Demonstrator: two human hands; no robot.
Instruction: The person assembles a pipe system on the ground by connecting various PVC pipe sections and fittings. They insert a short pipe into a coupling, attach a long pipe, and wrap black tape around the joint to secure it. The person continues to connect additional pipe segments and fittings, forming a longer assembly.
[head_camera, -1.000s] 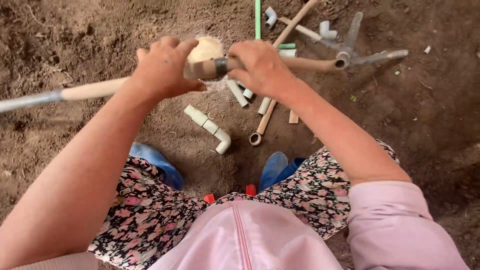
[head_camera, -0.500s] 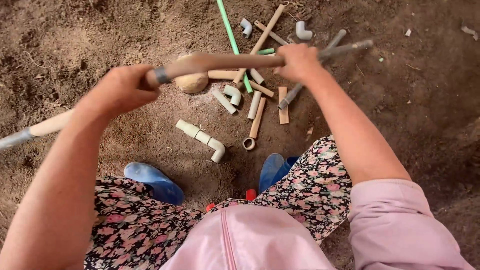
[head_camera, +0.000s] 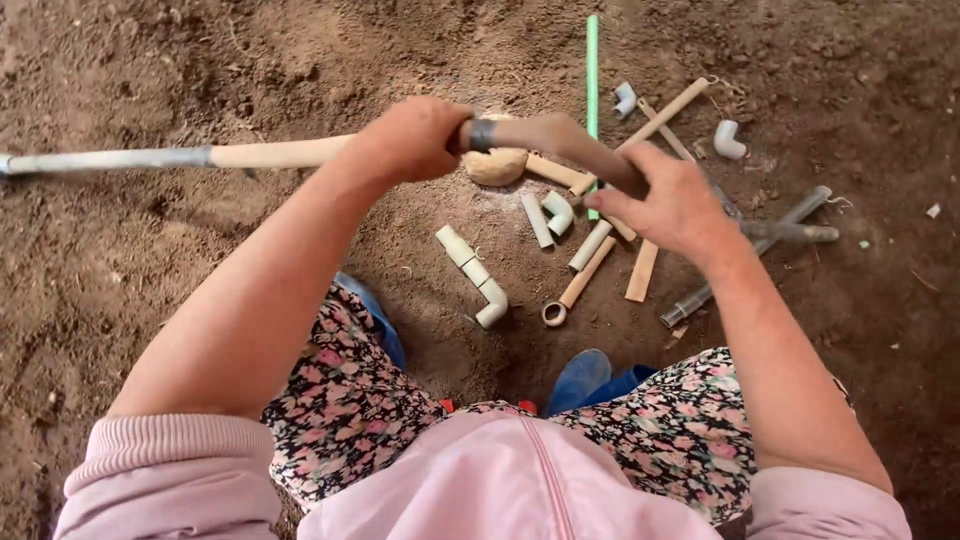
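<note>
Left hand (head_camera: 412, 140) wrapped tight round a long pipe (head_camera: 270, 154), which runs out past the knuckles to the person's left. Right hand (head_camera: 675, 200) grips a short brown pipe piece (head_camera: 580, 148), fingers curled over its end. Under both sets of fingers: loose pipe offcuts (head_camera: 590, 245), an elbow fitting (head_camera: 478, 276), a green rod (head_camera: 592, 80) on dirt (head_camera: 150, 300).

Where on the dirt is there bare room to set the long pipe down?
Bare soil lies left of the white elbow pipe, under the long pipe, and along the top left. The cluster of pipe pieces below the right hand is crowded.
</note>
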